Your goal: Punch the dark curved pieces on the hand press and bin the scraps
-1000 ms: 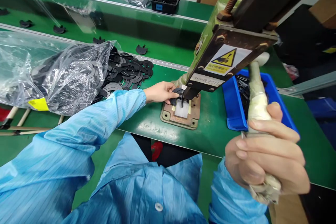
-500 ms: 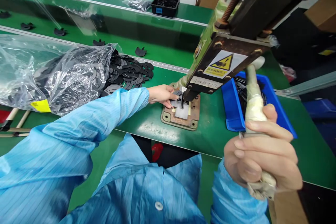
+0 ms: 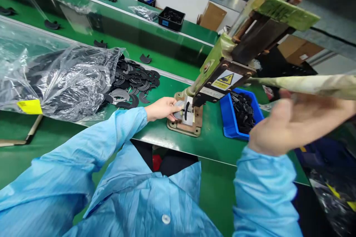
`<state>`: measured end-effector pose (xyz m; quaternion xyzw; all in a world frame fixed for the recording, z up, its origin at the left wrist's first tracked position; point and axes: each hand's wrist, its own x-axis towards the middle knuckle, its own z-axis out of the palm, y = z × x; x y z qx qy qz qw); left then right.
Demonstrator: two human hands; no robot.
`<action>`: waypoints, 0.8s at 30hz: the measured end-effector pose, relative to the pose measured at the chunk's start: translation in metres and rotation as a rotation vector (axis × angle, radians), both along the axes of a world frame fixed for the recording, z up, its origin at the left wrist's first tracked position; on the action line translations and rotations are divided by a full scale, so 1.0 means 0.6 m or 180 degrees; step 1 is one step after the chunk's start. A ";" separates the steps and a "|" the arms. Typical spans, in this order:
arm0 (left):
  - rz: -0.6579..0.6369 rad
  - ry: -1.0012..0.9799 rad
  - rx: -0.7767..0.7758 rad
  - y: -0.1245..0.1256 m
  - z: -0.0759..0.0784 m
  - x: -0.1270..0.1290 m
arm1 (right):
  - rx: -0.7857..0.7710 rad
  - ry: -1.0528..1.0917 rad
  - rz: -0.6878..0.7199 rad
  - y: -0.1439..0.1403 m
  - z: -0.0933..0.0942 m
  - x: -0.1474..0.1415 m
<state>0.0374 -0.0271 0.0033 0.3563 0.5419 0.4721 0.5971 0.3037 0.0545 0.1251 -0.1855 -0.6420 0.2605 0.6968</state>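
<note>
"Green counter [image 3: 213, 141], seen remotely: where's the grey piece [image 3: 178, 114]?"
"Over the press base [image 3: 180, 129], my left hand [image 3: 161, 109] pinching it (right hand [image 3: 294, 127]: can't tell). Probably light, stiff; I'd hold its edge."

The left hand [image 3: 164, 109] pinches a grey curved piece [image 3: 178, 112] at the base plate [image 3: 180, 128] of a green press [image 3: 211, 63], beside a thin black strip [image 3: 187, 111]. The right hand [image 3: 289, 126], which is blurred, is at the wrapped lever [image 3: 311, 83]. A blue bin [image 3: 228, 120] contains black parts [image 3: 243, 113]; dark curved pieces [image 3: 137, 77] lie by a transparent plastic bag [image 3: 73, 90].
</note>
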 end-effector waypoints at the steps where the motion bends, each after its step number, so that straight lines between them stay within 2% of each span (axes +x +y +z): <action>1: -0.0039 -0.0059 0.0118 -0.020 0.008 0.000 | -0.0088 -0.0302 -0.0092 -0.013 -0.034 -0.006; 5: -0.0222 -0.0223 0.0388 -0.091 0.043 0.009 | -0.0766 -0.1273 0.0630 -0.086 -0.186 -0.045; 6: -0.0250 -0.0220 0.0406 -0.103 0.048 0.012 | -0.0889 -0.1410 0.0772 -0.103 -0.214 -0.056; 8: -0.0293 -0.0183 0.0418 -0.121 0.054 0.019 | -0.1061 -0.1508 0.0903 -0.129 -0.251 -0.077; 10: -0.0316 -0.0150 0.0417 -0.132 0.053 0.024 | -0.1150 -0.1479 0.0883 -0.144 -0.266 -0.091; 15: -0.0315 -0.0172 0.0395 -0.148 0.044 0.029 | -0.1202 -0.1463 0.0756 -0.165 -0.271 -0.103; 20: -0.0587 -0.0406 0.0140 -0.149 0.047 0.026 | -0.1066 -0.1583 0.0652 -0.184 -0.278 -0.094; 24: -0.0689 -0.0279 0.0205 -0.142 0.049 0.018 | -0.0872 -0.1819 0.0605 -0.178 -0.270 -0.074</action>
